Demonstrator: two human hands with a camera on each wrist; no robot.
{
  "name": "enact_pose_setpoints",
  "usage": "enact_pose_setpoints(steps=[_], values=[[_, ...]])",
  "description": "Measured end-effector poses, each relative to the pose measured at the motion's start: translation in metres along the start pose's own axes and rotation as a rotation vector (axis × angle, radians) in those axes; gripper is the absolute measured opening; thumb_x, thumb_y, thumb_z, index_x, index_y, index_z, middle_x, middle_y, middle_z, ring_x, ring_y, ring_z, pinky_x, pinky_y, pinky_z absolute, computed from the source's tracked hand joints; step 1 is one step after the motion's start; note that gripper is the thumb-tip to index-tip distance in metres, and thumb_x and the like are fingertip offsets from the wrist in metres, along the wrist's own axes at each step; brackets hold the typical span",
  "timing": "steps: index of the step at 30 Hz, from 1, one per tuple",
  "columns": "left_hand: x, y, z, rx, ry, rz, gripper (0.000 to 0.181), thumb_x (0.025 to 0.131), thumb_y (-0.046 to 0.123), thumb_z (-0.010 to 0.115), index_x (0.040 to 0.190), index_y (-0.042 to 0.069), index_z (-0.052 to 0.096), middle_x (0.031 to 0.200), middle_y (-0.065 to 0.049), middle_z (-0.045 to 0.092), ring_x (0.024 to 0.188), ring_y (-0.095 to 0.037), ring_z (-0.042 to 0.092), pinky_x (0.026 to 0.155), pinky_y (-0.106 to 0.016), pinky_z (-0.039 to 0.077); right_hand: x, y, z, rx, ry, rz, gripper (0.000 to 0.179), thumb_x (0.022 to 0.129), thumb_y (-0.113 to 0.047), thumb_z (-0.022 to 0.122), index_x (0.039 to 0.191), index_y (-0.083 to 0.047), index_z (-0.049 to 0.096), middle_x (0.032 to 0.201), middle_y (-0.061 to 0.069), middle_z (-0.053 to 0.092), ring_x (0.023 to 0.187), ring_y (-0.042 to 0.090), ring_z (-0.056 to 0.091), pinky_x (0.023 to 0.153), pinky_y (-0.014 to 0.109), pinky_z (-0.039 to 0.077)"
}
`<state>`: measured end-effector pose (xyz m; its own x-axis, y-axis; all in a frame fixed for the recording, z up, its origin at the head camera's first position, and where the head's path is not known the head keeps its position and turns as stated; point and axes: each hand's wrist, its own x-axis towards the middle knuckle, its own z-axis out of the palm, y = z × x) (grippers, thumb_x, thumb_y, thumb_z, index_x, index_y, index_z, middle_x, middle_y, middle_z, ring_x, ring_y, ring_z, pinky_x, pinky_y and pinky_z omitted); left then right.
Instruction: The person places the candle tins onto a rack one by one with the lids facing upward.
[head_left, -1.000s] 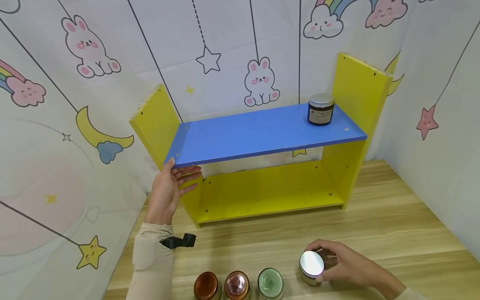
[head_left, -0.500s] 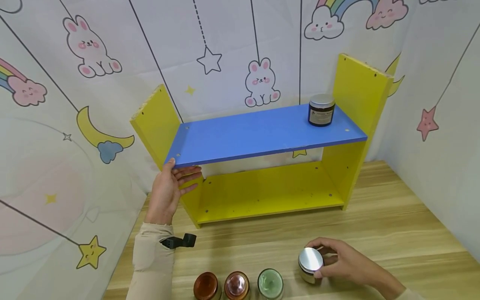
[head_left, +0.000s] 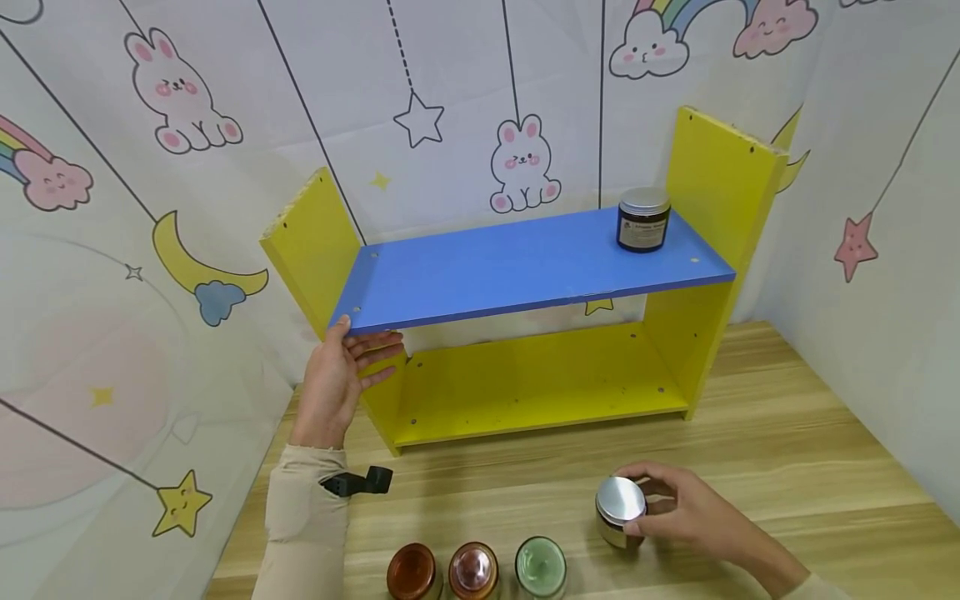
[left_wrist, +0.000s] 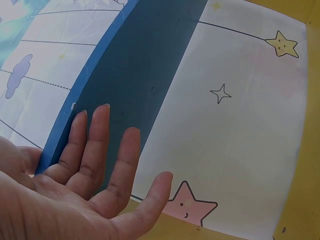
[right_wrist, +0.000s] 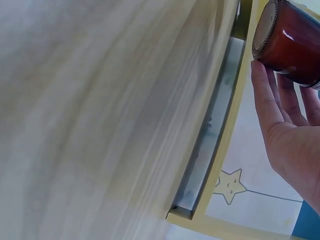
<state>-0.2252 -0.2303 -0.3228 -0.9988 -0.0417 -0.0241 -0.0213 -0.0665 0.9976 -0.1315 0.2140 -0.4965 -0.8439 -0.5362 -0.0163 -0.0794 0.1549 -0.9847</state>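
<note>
- The right hand (head_left: 686,512) holds a dark jar (right_wrist: 292,45) between thumb and fingers, at the left side of this hand.
- This jar is upright: its silver lid (head_left: 621,498) points up, its base points to the desk (head_left: 795,467), so the base-to-lid axis is near vertical. It seems lifted off the desk, but the gap is hard to judge from above.
- The left hand (head_left: 333,383) grips the near left corner of the blue board (head_left: 510,271), thumb at the front edge, the other fingers spread below.
- Left of the right hand, nearer the person, are two reddish jars (head_left: 474,571) and a green jar (head_left: 541,567).
- Ahead of the right hand, another lidded jar (head_left: 642,221) stands on the blue board.
</note>
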Motion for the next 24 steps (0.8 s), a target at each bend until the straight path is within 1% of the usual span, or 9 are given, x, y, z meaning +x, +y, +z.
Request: enact_pose_setpoints(steps=[5,9,17,24], values=[[-0.001,0.0,0.0,0.0,-0.002,-0.001,0.061,0.11,0.05,0.025,0.139,0.005,0.055,0.109,0.003,0.076,0.112,-0.02,0.069,0.099,-0.046,0.048,0.001,-0.004,-0.001,-0.031,0.033,0.015,0.058,0.087,-0.015,0.082,0.135,0.001,0.055,0.127,0.025,0.06,0.107,0.021,0.068,0.086,0.032,0.057],[-0.001,0.0,0.0,-0.002,-0.002,-0.004,0.061,0.11,0.05,0.025,0.138,0.005,0.055,0.109,0.003,0.076,0.112,-0.02,0.069,0.1,-0.047,0.047,0.002,-0.009,-0.003,-0.042,0.053,0.022,0.057,0.086,-0.016,0.082,0.135,0.0,0.055,0.128,0.025,0.06,0.106,0.023,0.068,0.085,0.032,0.057],[0.0,0.001,0.0,-0.007,-0.004,-0.005,0.06,0.11,0.05,0.025,0.137,0.006,0.056,0.109,0.003,0.076,0.113,-0.021,0.069,0.101,-0.048,0.046,0.008,-0.02,-0.003,-0.005,0.07,0.01,0.055,0.088,-0.014,0.08,0.135,-0.002,0.055,0.127,0.026,0.059,0.105,0.03,0.07,0.083,0.036,0.058],[0.0,0.001,0.0,-0.006,-0.005,-0.001,0.06,0.11,0.05,0.025,0.138,0.006,0.055,0.109,0.003,0.076,0.113,-0.02,0.069,0.1,-0.047,0.047,0.012,-0.029,-0.004,-0.015,0.105,0.011,0.056,0.088,-0.014,0.08,0.137,-0.002,0.055,0.125,0.025,0.06,0.102,0.033,0.07,0.08,0.036,0.059]])
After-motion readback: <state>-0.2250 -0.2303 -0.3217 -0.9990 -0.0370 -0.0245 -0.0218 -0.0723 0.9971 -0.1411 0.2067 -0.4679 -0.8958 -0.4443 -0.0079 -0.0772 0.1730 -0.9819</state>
